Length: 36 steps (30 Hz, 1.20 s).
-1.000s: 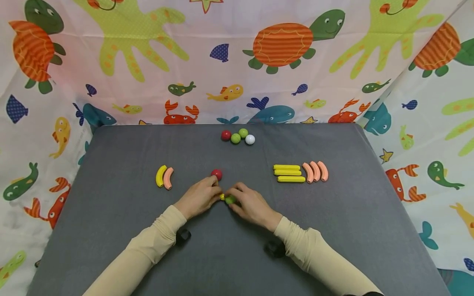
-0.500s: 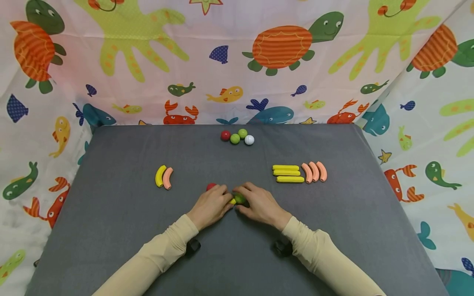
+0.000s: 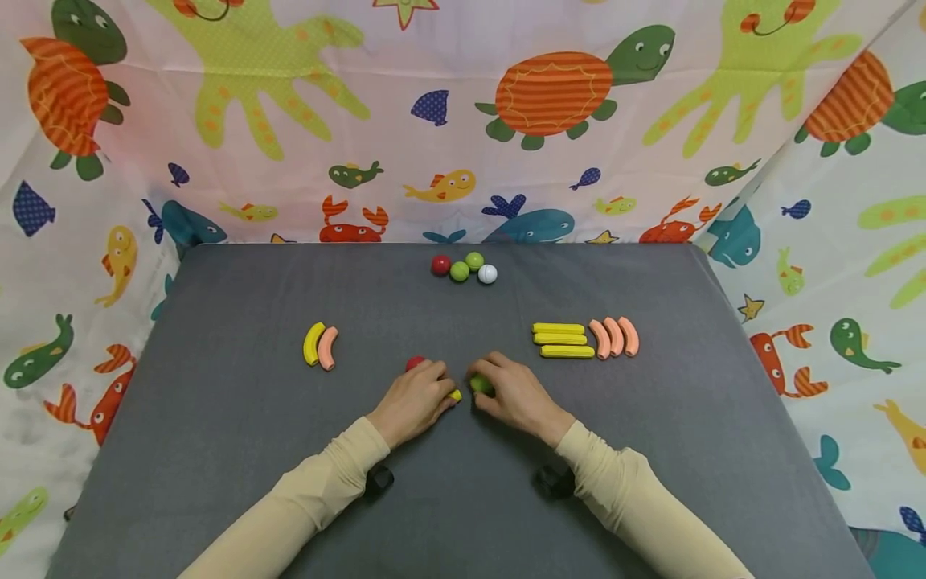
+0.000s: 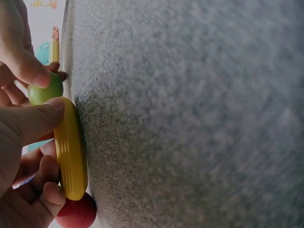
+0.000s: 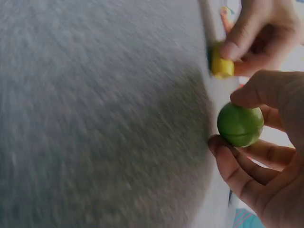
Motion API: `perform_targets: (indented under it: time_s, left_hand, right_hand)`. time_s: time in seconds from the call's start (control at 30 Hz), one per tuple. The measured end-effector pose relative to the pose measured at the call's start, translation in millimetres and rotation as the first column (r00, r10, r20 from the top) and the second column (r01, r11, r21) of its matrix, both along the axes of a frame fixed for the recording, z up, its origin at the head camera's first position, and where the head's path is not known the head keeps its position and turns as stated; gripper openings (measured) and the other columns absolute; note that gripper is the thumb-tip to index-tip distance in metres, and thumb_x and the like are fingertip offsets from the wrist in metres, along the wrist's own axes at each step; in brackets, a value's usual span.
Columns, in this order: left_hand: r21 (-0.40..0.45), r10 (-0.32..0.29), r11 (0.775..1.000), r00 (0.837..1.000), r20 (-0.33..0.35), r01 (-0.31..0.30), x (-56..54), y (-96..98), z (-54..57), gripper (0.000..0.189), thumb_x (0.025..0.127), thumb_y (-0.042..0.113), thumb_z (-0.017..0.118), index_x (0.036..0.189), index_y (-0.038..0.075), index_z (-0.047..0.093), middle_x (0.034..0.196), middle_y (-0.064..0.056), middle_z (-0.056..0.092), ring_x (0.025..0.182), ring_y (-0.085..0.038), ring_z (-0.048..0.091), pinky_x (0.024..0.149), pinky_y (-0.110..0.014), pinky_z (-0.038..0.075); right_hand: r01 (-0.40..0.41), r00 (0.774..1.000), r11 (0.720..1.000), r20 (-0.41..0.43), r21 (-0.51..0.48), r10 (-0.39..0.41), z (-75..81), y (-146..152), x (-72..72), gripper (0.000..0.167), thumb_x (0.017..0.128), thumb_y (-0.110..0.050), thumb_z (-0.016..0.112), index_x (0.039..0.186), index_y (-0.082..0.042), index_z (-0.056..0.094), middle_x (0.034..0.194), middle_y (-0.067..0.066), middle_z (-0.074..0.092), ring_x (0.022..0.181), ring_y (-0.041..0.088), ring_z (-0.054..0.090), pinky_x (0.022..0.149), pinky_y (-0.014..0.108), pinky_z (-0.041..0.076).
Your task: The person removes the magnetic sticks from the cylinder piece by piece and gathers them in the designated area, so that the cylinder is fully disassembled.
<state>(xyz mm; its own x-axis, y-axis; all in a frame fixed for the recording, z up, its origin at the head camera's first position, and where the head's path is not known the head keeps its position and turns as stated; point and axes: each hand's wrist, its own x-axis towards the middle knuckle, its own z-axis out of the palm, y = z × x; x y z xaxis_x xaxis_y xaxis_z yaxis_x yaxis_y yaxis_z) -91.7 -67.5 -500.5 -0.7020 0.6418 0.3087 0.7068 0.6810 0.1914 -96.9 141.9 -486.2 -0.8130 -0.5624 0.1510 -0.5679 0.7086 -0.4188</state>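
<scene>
In the head view my left hand [image 3: 411,404] pinches a yellow stick [image 3: 455,395], mostly hidden under the fingers. The left wrist view shows the stick's ridged length [image 4: 71,152] between thumb and fingers, low over the cloth. A red ball [image 4: 78,211] sits at the stick's far end; its top [image 3: 415,363] peeks out behind the left knuckles. With thumb and fingertips, my right hand [image 3: 519,400] grips a green ball [image 5: 240,124]. A small gap separates this ball from the stick's near end [image 5: 222,64].
On the grey table [image 3: 448,515], a yellow curved piece [image 3: 313,344] and a pink curved piece [image 3: 328,348] lie left. Yellow sticks [image 3: 560,339] and pink curved pieces [image 3: 614,337] lie right. Behind are a red ball [image 3: 440,265], green balls [image 3: 459,271] and a white ball [image 3: 488,274].
Both hands have shifted right with the stick and green ball. The red ball behind my left hand came nearer. The green ball, earlier at the stick's end, now stands apart from it.
</scene>
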Motion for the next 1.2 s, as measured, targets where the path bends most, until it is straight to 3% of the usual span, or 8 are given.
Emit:
perform_targets:
  time_s: [0.2, 0.3, 0.5, 0.73, 0.83, 0.93, 1.0, 1.2]
  left_hand:
    - [0.003, 0.002, 1.0, 1.0, -0.009, -0.002, 0.1, -3.0, 2.1, 0.01, 0.083, 0.023, 0.078, 0.081, 0.015, 0.072, 0.078, -0.001, 0.054, 0.071, -0.015, 0.051, 0.063, -0.027, 0.049]
    - [-0.002, -0.002, 1.0, 1.0, -0.012, 0.002, 1.7, -3.0, 2.1, 0.009, 0.084, 0.023, 0.077, 0.081, 0.016, 0.073, 0.077, -0.001, 0.053, 0.07, -0.015, 0.049, 0.061, -0.026, 0.048]
    - [-0.004, -0.008, 1.0, 1.0, -0.007, 0.008, 7.9, -1.7, -4.5, 0.008, 0.085, 0.023, 0.076, 0.081, 0.017, 0.073, 0.078, 0.0, 0.054, 0.071, -0.014, 0.047, 0.061, -0.025, 0.049]
    - [0.006, -0.027, 1.0, 1.0, -0.008, 0.027, 11.5, -1.0, -5.6, 0.008, 0.085, 0.023, 0.076, 0.08, 0.018, 0.073, 0.081, 0.0, 0.056, 0.075, -0.014, 0.048, 0.066, -0.025, 0.051]
    - [0.002, -0.027, 1.0, 1.0, -0.007, 0.027, 11.8, -0.7, -4.1, 0.008, 0.086, 0.024, 0.075, 0.08, 0.019, 0.073, 0.082, 0.0, 0.057, 0.076, -0.014, 0.049, 0.066, -0.025, 0.052]
    - [-0.011, -0.028, 1.0, 1.0, -0.004, 0.028, 11.2, -0.7, -3.1, 0.009, 0.087, 0.024, 0.074, 0.081, 0.019, 0.073, 0.083, 0.0, 0.057, 0.077, -0.013, 0.049, 0.066, -0.025, 0.052]
    - [-0.017, -0.028, 0.999, 1.0, -0.003, 0.028, 10.5, -1.1, -2.6, 0.009, 0.088, 0.025, 0.074, 0.081, 0.019, 0.073, 0.084, 0.0, 0.058, 0.077, -0.013, 0.05, 0.067, -0.025, 0.052]
    - [-0.006, -0.016, 1.0, 1.0, -0.005, 0.016, 7.0, -2.8, 0.7, 0.009, 0.087, 0.025, 0.074, 0.082, 0.018, 0.074, 0.085, 0.0, 0.058, 0.078, -0.014, 0.05, 0.068, -0.026, 0.052]
  right_hand:
    - [0.166, 0.98, 0.98, 0.129, -0.108, -0.151, 5.3, 6.3, -14.8, 0.028, 0.09, -0.018, 0.07, 0.115, -0.008, 0.068, 0.099, 0.009, 0.063, 0.076, 0.016, 0.055, 0.067, 0.029, 0.046]
    - [0.294, 0.929, 0.941, 0.283, -0.169, -0.239, 5.9, 6.7, -32.0, 0.034, 0.093, -0.025, 0.067, 0.122, -0.008, 0.065, 0.105, 0.011, 0.065, 0.084, 0.02, 0.061, 0.073, 0.032, 0.05]
    - [0.538, 0.757, 0.797, 0.573, -0.273, -0.315, 7.3, -3.3, -67.9, 0.035, 0.093, -0.027, 0.067, 0.122, -0.008, 0.064, 0.11, 0.013, 0.068, 0.091, 0.026, 0.07, 0.078, 0.036, 0.058]
    - [0.785, 0.498, 0.534, 0.833, -0.314, -0.241, 3.6, -11.5, -91.8, 0.032, 0.093, -0.017, 0.067, 0.121, -0.003, 0.06, 0.112, 0.013, 0.064, 0.081, 0.017, 0.071, 0.086, 0.036, 0.058]
    - [0.841, 0.436, 0.441, 0.875, -0.312, -0.211, 0.7, -10.5, -97.4, 0.032, 0.093, -0.013, 0.065, 0.122, 0.0, 0.058, 0.112, 0.012, 0.061, 0.079, 0.013, 0.07, 0.086, 0.032, 0.058]
    - [0.856, 0.425, 0.394, 0.889, -0.334, -0.17, -0.8, -9.5, -99.2, 0.036, 0.094, -0.009, 0.063, 0.127, 0.003, 0.055, 0.116, 0.013, 0.058, 0.086, 0.014, 0.069, 0.09, 0.031, 0.056]
    - [0.85, 0.438, 0.394, 0.885, -0.35, -0.157, -0.2, -9.0, -98.1, 0.04, 0.095, -0.006, 0.061, 0.132, 0.003, 0.052, 0.119, 0.015, 0.058, 0.092, 0.015, 0.068, 0.093, 0.032, 0.055]
    - [0.769, 0.544, 0.499, 0.819, -0.4, -0.184, 7.3, -10.7, -86.8, 0.041, 0.095, -0.004, 0.058, 0.135, 0.004, 0.05, 0.114, 0.018, 0.063, 0.096, 0.022, 0.071, 0.093, 0.038, 0.055]
